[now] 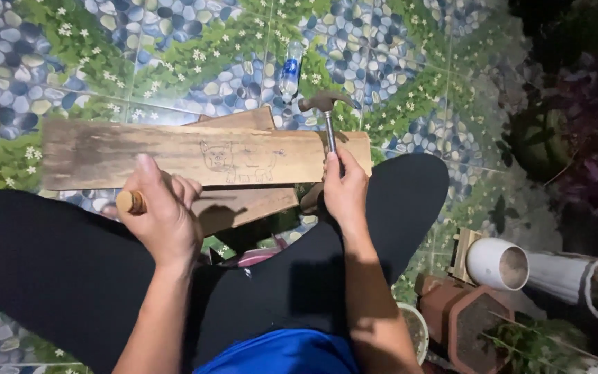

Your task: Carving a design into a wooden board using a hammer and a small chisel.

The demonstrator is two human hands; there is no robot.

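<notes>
Risk of a glancing blow marring the pencilled sketch: plank [174, 154] resting unclamped across the lap, left grip [162, 215] wrapped around wooden-handled chisel [131, 201], right grip [344, 188] closed low on hammer [327, 114] shaft.

1. Plastic bottle [290, 69]: lies on the patterned floor tiles [396, 62], beyond the far edge of the wooden board [105, 152], just left of the hammer head [323, 102]. Clear, slim body.
2. Bottle label [289, 70]: blue band around the middle.
</notes>
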